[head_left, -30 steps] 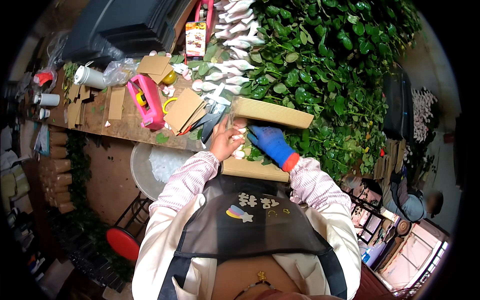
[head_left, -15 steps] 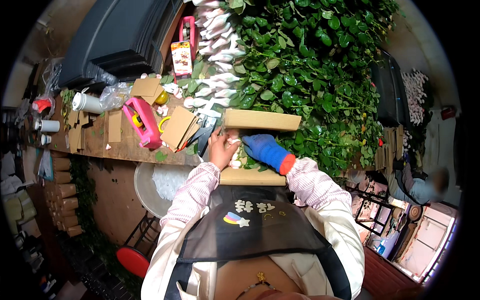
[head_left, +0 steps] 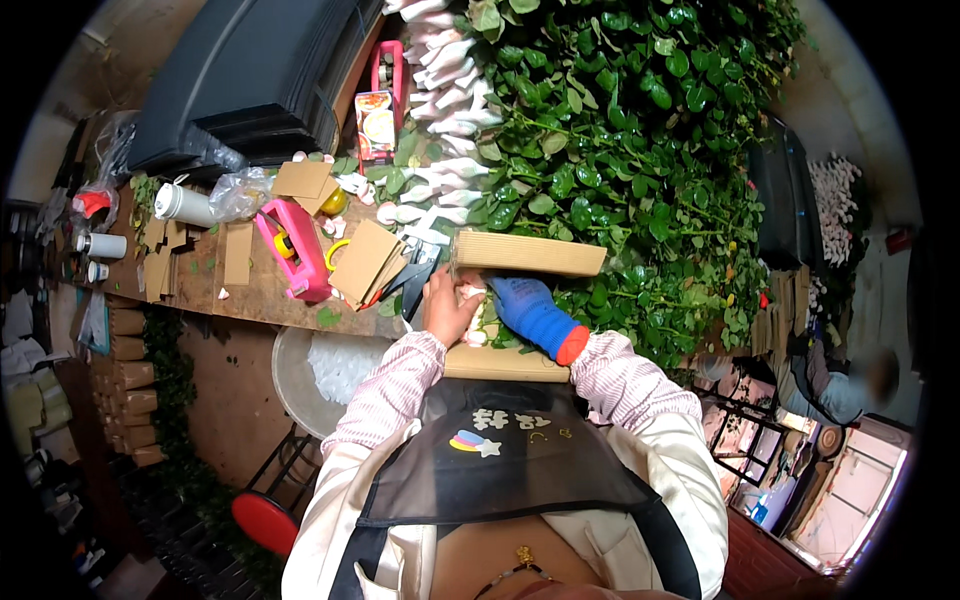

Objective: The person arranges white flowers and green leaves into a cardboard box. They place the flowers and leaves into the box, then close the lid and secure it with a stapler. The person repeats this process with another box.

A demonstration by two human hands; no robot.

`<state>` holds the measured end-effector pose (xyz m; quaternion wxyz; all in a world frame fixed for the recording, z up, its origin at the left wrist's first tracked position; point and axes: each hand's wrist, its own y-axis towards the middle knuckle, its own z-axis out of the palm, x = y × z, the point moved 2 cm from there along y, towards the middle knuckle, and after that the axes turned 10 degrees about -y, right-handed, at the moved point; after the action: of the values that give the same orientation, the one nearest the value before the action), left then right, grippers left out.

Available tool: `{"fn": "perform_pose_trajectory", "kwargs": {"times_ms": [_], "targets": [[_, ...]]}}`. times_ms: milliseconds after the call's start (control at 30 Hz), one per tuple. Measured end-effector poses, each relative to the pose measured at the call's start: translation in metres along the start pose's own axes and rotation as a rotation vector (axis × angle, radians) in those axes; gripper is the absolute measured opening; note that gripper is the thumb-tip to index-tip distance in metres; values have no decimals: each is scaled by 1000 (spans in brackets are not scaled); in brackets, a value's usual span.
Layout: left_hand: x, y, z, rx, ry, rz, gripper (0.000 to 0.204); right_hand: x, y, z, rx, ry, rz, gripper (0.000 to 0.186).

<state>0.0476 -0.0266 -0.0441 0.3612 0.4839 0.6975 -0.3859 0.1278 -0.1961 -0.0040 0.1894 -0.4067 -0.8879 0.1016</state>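
Observation:
My left hand [head_left: 450,305] is bare, its fingers curled on pale pink rose heads [head_left: 476,336] bunched with green leaves at the near edge of the bench. My right hand [head_left: 535,312], in a blue knitted glove with an orange cuff, lies right beside them; its fingertips are bent in among the blooms, and what they grip is hidden. A corrugated kraft card sleeve [head_left: 528,255] stands just above both hands, partly over the fingers, with clear wrap at its left end. A kraft board [head_left: 505,365] lies below my hands, against my dark apron.
Leafy stems [head_left: 630,150] and white-wrapped buds [head_left: 440,90] fill the back. Left lie scissors [head_left: 415,275], pink tape dispensers [head_left: 292,250], card pieces [head_left: 360,270], bottles [head_left: 183,204] and grey stacked sheets [head_left: 240,80]. A basin [head_left: 300,380], red stool [head_left: 265,520] and another person [head_left: 835,390] are around.
The whole scene sits a little lower in the picture than a second ago. My hands remain at the rose heads, with slight shifts of the fingers; the gloved fingertips are more hidden now.

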Motion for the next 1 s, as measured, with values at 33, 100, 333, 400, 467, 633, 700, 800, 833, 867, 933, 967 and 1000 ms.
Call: {"fn": "perform_pose_trajectory", "kwargs": {"times_ms": [33, 100, 333, 400, 467, 633, 700, 800, 833, 867, 933, 967, 1000], "targets": [[3, -1, 0, -8, -8, 16, 67, 0, -5, -3, -19, 33, -23, 38], [1, -2, -12, -35, -52, 32, 54, 3, -14, -24, -98, 131, -115, 40], [-1, 95, -143, -241, -184, 139, 38, 48, -84, -115, -442, 380, -146, 39], [-4, 152, -175, -381, 33, 228, 44, 57, -92, -96, -482, 344, -156, 39], [5, 204, -190, -433, 91, 232, 57, 68, -93, -76, -415, 358, -199, 33], [34, 297, -197, -225, 203, -102, 78, 79, -97, -56, -423, 336, -108, 35], [45, 316, -192, -210, 168, -115, 83, 82, -95, -61, -369, 350, -62, 33], [83, 337, -200, -204, -132, -50, 80, 83, -92, -61, -368, 336, -63, 33], [82, 336, -196, -355, -158, -30, 72, 83, -92, -63, -368, 322, -59, 32], [78, 334, -198, -282, -193, -29, 71, 83, -93, -62, -369, 310, -50, 31], [67, 326, -207, -141, -261, -29, 71, 83, -94, -58, -402, 311, -54, 32], [32, 303, -195, -135, -245, 10, 75, 82, -97, -54, -423, 308, -25, 32], [32, 283, -197, -154, -318, -21, 66, 82, -97, -55, -410, 305, -31, 32]]}}
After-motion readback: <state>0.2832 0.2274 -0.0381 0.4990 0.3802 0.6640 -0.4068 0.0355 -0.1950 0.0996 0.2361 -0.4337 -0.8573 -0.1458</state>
